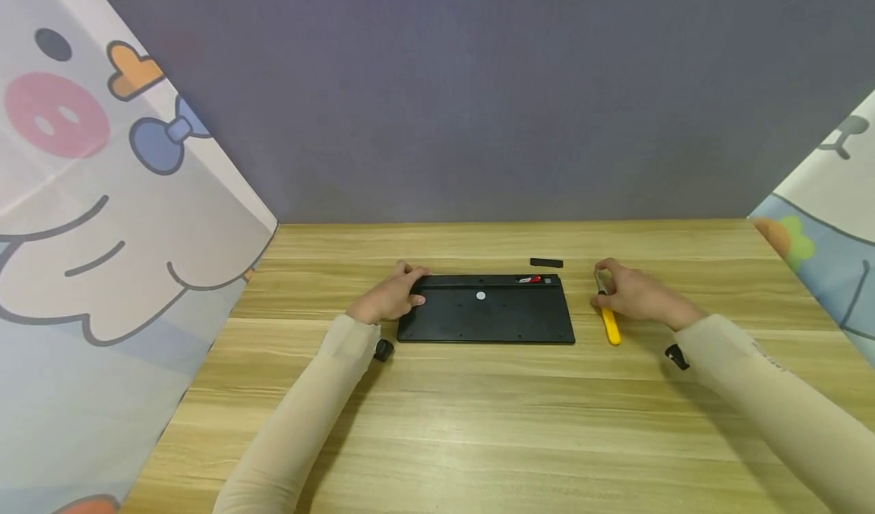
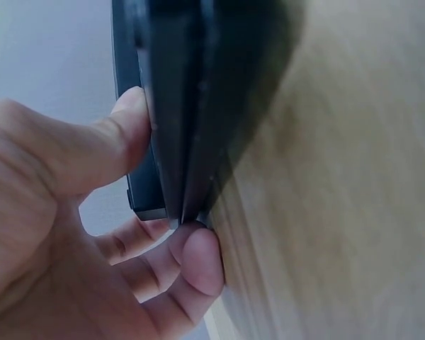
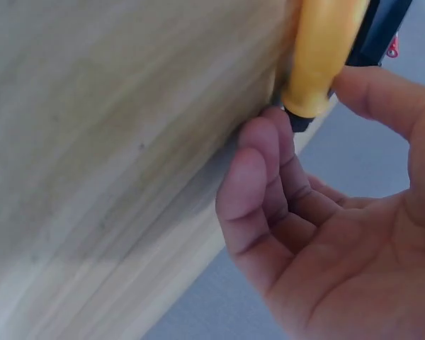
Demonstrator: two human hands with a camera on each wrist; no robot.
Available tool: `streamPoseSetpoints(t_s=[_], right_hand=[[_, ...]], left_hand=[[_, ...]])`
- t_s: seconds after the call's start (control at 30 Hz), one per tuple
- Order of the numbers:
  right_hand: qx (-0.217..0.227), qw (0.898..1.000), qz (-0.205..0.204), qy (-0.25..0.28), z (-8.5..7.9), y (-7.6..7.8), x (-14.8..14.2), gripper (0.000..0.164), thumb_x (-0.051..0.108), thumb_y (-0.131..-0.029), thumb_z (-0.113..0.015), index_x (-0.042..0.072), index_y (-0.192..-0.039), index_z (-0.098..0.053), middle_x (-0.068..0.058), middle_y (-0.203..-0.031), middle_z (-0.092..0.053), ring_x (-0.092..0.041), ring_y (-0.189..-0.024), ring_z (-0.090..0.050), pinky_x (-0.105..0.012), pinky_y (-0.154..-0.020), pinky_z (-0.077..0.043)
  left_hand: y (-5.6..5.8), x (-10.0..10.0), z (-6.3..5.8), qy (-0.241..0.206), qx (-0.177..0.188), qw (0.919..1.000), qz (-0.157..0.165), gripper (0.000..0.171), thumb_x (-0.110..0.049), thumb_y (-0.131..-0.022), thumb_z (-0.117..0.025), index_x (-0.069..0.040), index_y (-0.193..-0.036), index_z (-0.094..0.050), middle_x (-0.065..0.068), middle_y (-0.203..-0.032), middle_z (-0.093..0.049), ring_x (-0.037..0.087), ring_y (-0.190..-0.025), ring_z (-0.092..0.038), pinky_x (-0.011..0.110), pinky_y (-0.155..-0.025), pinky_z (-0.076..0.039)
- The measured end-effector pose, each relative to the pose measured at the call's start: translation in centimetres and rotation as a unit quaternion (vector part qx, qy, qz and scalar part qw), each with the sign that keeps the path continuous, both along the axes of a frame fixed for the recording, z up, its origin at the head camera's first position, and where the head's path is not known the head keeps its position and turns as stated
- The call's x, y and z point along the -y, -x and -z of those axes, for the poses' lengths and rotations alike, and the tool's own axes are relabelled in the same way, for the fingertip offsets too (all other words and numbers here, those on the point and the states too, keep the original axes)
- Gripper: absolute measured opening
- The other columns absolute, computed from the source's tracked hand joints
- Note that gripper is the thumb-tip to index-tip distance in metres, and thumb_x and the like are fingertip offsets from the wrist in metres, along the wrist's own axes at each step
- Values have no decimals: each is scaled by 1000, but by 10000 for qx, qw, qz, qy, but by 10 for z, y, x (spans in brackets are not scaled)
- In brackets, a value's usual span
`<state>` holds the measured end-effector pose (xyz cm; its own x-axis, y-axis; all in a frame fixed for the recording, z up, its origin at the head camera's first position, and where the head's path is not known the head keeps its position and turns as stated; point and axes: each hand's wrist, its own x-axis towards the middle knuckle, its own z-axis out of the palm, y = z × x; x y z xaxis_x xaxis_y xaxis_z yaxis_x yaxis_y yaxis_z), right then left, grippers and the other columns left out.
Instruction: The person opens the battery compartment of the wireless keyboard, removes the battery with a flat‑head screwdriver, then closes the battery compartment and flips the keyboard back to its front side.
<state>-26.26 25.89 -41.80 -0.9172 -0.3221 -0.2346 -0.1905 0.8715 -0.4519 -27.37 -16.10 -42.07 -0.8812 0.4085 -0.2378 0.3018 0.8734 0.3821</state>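
A black keyboard (image 1: 485, 318) lies underside up on the wooden table. An open compartment along its far edge shows a red-and-white battery (image 1: 529, 279). My left hand (image 1: 391, 295) grips the keyboard's left end, with the thumb (image 2: 127, 134) on the upper face and the fingertips (image 2: 202, 261) at its edge, low by the table. To the right, my right hand (image 1: 632, 294) has thumb and curled fingers on either side of a yellow-handled tool (image 1: 611, 327). The tool has a black collar and a thin metal front part, which points away from me.
Beyond the keyboard's far right corner lies a small black cover (image 1: 546, 263). A grey panel (image 1: 478, 96) rises behind the table (image 1: 437, 423). Cartoon-printed cloths (image 1: 137, 271) border the left and right sides.
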Motion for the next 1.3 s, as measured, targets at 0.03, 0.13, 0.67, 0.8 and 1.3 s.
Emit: streamPoseSetpoints(t_s=[0.03,0.13,0.67,0.8,1.3], right_hand=[[-23,10000,8,-3,-1,0,0,71,31,-91,-64,-7,-139,-27,-15,-90,-59,-21,-71,-55,-38,-60,-44],[-140,9999,31,-11,-2,2,-1,72,32,-92,-63,-7,-139,-26,-16,-94,-61,-22,-74,-58,-39,-63,-47],[-336,9991,251,-11,-9,6,2,60,27,-94,-60,-8,-136,-34,-16,-93,-60,-19,-68,-56,-34,-57,-45],[-551,9979,279,169,-12,6,7,54,25,-94,-60,-6,-133,-40,-16,-94,-59,-19,-67,-55,-35,-57,-45],[-1162,9849,-701,1076,-11,15,47,34,11,-88,-69,1,-118,-58,-8,-94,-57,-20,-79,-54,-35,-67,-47]], left_hand=[[0,0,0,-4,-2,10000,-2,53,-24,-98,-52,-20,-147,-33,14,-130,-32,23,-95,-53,33,-77,-44],[0,0,1,7,-22,10000,-18,53,-23,-98,-53,-20,-147,-34,14,-130,-32,23,-96,-53,33,-78,-44],[0,-1,1,-47,-14,10000,-42,52,-23,-98,-53,-21,-146,-35,13,-129,-32,22,-90,-53,32,-73,-44],[0,-1,1,-36,-39,10000,-24,52,-23,-97,-54,-21,-146,-35,13,-130,-32,22,-88,-54,32,-72,-44],[0,-1,0,45,-59,10000,-16,53,-24,-97,-54,-21,-147,-34,14,-131,-32,23,-91,-54,32,-75,-45]])
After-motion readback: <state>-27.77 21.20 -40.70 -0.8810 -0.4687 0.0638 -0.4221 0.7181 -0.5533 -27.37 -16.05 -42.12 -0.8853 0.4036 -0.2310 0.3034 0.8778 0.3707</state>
